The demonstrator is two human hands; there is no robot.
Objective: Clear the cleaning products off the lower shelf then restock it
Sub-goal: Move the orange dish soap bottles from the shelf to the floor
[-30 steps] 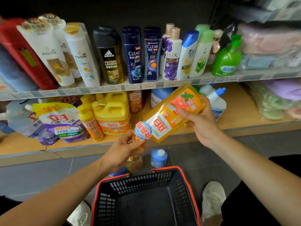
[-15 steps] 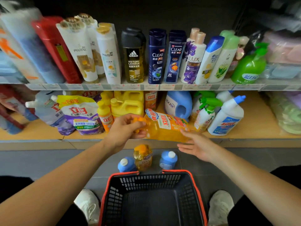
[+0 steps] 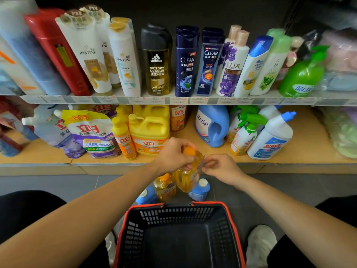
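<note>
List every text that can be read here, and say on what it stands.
"PANTENE": white bottles, upper shelf.
"adidas VICTORY LEAGUE": black bottle.
"CLEAR": dark blue bottles.
"LUX": bottle with purple flower.
"立白": yellow jug, lower shelf.
Price tags: too blurred to read.

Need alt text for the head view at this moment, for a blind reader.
The left hand grips the cap of an upright orange detergent bottle while the right hand pinches its label, in front of the lower shelf. Three other bottles stand on the floor beside a black shopping basket; more cleaning products stand on the shelf.
</note>
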